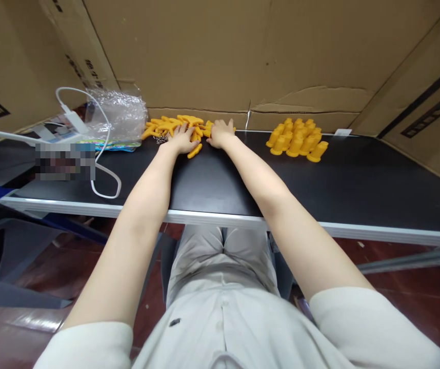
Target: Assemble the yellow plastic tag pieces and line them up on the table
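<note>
My left hand (181, 139) lies with fingers spread over a heap of yellow plastic pieces (165, 125), some of them branched in shape. Just to its right, my right hand (221, 134) reaches palm down, fingers apart, onto more yellow pieces that show on both sides of it. What lies under the palms is hidden. A curved yellow piece (195, 151) rests in front of my left hand. Small metal parts (161, 139), too small to name, sit beside the heap. Farther right, several yellow flanged cylinders (295, 138) stand grouped on the black table (216, 184).
Clear plastic wrap (118, 115) lies on a colourful flat packet (122, 145) at the left. A white cable (108, 196) loops over the table there. Cardboard walls (204, 56) enclose the back and sides. A small white piece (343, 132) is at the back right.
</note>
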Action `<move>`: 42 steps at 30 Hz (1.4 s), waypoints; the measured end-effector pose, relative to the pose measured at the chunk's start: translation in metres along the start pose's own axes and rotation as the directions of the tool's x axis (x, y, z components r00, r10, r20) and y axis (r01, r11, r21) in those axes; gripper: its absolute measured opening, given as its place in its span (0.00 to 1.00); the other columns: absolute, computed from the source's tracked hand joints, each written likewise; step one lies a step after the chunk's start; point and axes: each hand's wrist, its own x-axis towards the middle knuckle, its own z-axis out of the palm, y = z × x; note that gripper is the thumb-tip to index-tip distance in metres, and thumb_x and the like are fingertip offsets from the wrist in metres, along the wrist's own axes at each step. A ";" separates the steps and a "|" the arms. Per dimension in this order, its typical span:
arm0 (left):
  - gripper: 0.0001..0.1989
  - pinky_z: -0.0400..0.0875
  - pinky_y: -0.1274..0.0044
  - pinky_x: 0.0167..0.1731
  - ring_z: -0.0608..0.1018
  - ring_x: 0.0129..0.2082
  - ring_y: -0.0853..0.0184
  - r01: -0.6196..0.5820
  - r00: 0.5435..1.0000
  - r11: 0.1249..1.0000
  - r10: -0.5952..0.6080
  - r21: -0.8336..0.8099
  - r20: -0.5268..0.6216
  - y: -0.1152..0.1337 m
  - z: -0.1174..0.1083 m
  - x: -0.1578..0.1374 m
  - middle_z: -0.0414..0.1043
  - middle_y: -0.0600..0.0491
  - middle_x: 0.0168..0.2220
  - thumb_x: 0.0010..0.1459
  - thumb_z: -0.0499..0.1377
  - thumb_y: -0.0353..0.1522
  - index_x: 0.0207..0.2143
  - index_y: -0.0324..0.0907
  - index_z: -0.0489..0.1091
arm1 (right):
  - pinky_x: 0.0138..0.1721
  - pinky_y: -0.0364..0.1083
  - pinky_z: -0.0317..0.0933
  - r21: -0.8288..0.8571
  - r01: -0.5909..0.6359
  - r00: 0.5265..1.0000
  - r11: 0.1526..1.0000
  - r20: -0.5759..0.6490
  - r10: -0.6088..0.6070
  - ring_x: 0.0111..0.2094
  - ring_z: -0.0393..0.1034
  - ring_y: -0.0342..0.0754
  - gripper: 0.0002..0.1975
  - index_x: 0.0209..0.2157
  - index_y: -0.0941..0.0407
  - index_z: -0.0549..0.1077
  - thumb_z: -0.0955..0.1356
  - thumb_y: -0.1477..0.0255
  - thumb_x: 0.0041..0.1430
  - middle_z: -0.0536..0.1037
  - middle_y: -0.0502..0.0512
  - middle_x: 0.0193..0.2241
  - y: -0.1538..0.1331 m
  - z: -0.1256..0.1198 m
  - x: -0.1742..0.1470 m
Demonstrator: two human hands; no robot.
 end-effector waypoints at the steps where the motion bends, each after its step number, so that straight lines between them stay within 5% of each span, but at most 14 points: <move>1: 0.49 0.39 0.45 0.82 0.41 0.87 0.42 0.003 1.000 1.000 -0.003 -0.002 0.003 0.000 0.000 0.000 0.37 0.44 0.88 0.69 0.51 0.56 0.86 0.46 0.48 | 0.81 0.73 0.42 -0.019 -0.010 1.000 1.000 -0.013 0.010 0.79 0.58 0.69 0.33 0.76 0.68 0.66 0.67 0.67 0.77 0.67 0.78 0.75 -0.001 0.001 0.001; 11: 0.46 0.40 0.46 0.83 0.41 0.87 0.44 0.017 1.000 0.999 -0.017 0.028 0.024 0.003 -0.002 -0.002 0.34 0.43 0.88 0.72 0.49 0.49 0.86 0.41 0.45 | 0.78 0.68 0.51 -0.041 0.023 0.991 0.999 -0.130 -0.028 0.74 0.63 0.70 0.25 0.69 0.69 0.70 0.66 0.72 0.78 0.70 0.78 0.71 -0.002 -0.017 -0.021; 15: 0.48 0.37 0.48 0.83 0.39 0.87 0.46 0.037 0.999 0.999 -0.037 -0.005 0.002 0.000 0.001 0.001 0.32 0.43 0.88 0.73 0.49 0.51 0.86 0.40 0.42 | 0.76 0.67 0.53 0.113 -0.087 0.983 0.990 -0.151 0.104 0.71 0.68 0.70 0.26 0.70 0.68 0.70 0.65 0.71 0.76 0.74 0.78 0.69 0.005 -0.017 -0.019; 19: 0.49 0.37 0.52 0.84 0.38 0.87 0.49 0.079 0.997 0.997 -0.079 -0.008 0.010 -0.002 0.003 0.003 0.30 0.42 0.88 0.73 0.47 0.53 0.86 0.39 0.41 | 0.68 0.63 0.67 0.384 -0.177 0.956 0.906 -0.152 0.251 0.65 0.75 0.68 0.24 0.67 0.66 0.73 0.67 0.68 0.77 0.79 0.76 0.64 0.019 -0.015 -0.009; 22: 0.50 0.38 0.49 0.83 0.39 0.87 0.46 0.068 0.998 0.998 -0.068 -0.011 0.012 -0.003 0.003 0.004 0.30 0.39 0.87 0.73 0.49 0.54 0.86 0.36 0.43 | 0.59 0.55 0.75 0.620 -0.212 0.917 0.755 -0.141 0.372 0.58 0.81 0.60 0.18 0.61 0.64 0.76 0.68 0.69 0.77 0.83 0.70 0.58 0.026 -0.014 -0.003; 28: 0.46 0.42 0.48 0.83 0.42 0.87 0.46 0.071 0.997 0.997 -0.071 0.034 -0.023 -0.001 0.004 0.005 0.35 0.39 0.87 0.74 0.49 0.51 0.85 0.39 0.48 | 0.32 0.37 0.68 0.985 -0.163 0.835 0.058 0.107 0.539 0.33 0.79 0.41 0.16 0.40 0.57 0.73 0.70 0.60 0.80 0.82 0.56 0.38 0.032 -0.019 -0.007; 31: 0.44 0.44 0.45 0.82 0.45 0.87 0.44 0.049 0.997 0.999 -0.048 0.021 -0.060 -0.004 0.005 0.008 0.38 0.40 0.87 0.73 0.52 0.49 0.85 0.41 0.52 | 0.26 0.36 0.62 0.985 -0.127 0.829 -0.114 0.169 0.534 0.27 0.74 0.39 0.16 0.37 0.55 0.70 0.73 0.61 0.78 0.78 0.49 0.31 0.037 -0.022 -0.014; 36: 0.44 0.49 0.41 0.81 0.52 0.85 0.41 -0.101 0.974 0.991 0.081 -0.087 -0.210 -0.020 0.014 0.028 0.48 0.41 0.85 0.70 0.57 0.47 0.84 0.47 0.55 | 0.29 0.37 0.64 0.989 -0.090 0.866 -0.117 0.135 0.481 0.28 0.75 0.39 0.16 0.38 0.53 0.68 0.76 0.63 0.73 0.76 0.45 0.29 0.047 -0.027 -0.033; 42: 0.48 0.50 0.50 0.82 0.54 0.85 0.46 -0.408 0.861 0.901 0.326 -0.146 -0.390 -0.015 0.015 0.038 0.50 0.40 0.85 0.69 0.61 0.47 0.85 0.46 0.49 | 0.34 0.39 0.69 0.992 0.024 0.890 0.121 -0.077 0.450 0.36 0.80 0.43 0.12 0.46 0.52 0.70 0.74 0.76 0.67 0.80 0.48 0.40 0.057 -0.020 -0.058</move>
